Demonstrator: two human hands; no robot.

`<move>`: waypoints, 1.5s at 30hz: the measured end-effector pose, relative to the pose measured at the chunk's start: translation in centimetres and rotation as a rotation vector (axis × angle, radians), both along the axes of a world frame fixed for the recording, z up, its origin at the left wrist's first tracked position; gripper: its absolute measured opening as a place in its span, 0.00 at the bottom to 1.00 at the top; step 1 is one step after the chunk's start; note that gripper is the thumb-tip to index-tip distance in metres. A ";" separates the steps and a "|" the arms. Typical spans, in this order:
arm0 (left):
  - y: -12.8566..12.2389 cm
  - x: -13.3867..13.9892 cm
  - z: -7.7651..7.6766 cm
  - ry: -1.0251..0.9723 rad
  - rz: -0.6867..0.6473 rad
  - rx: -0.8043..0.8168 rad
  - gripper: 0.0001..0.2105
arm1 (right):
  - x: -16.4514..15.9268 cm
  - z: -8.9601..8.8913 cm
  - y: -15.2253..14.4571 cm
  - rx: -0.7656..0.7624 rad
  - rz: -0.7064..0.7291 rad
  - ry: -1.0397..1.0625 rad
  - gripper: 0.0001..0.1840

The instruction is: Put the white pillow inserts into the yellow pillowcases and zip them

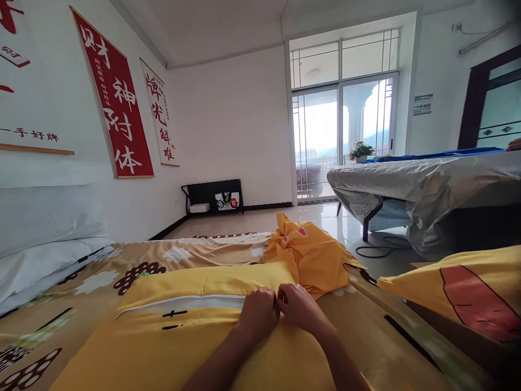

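A yellow pillowcase (pixel 228 347) lies flat on the bed in front of me, with small black marks on it. A long slit across it shows a white pillow (pixel 183 303) inside, on the left of my hands. My left hand (pixel 259 307) is closed on the pillowcase at the slit's right part. Right beside it, almost touching, my right hand (pixel 299 306) pinches the same edge. The fingertips hide whatever small part they grip. Just beyond my right hand lies a crumpled orange-yellow cloth (pixel 321 252) with pink spots.
The bed has a brown patterned sheet (pixel 366 331). White pillows (pixel 52 250) are stacked at left. Another yellow pillow or cover (pixel 468 293) with a pink patch is at right. Beyond stands a plastic-covered table (pixel 391 179) holding blue cloth (pixel 439 155) and a potted plant (pixel 361 152).
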State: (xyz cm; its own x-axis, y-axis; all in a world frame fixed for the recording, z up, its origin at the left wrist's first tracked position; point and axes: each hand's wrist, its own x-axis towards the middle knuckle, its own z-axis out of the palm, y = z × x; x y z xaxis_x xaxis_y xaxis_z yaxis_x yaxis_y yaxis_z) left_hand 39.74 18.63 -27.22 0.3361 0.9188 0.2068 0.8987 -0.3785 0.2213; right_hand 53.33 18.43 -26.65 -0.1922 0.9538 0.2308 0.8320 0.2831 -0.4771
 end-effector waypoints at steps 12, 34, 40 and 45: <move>-0.7 -0.2 -0.6 -0.179 0.019 -0.014 0.09 | 1.0 -0.9 1.1 -0.081 -0.105 -0.026 0.07; -1.0 -0.5 -1.1 -0.407 0.048 0.002 0.10 | 1.0 -0.6 0.9 0.027 0.203 0.148 0.08; -1.3 -0.4 -1.1 -0.339 0.080 0.066 0.10 | 1.1 -0.8 1.2 0.003 0.215 0.191 0.09; -1.0 -0.1 0.5 -0.276 0.148 -0.046 0.11 | 1.5 -0.5 1.2 -0.014 0.247 0.247 0.10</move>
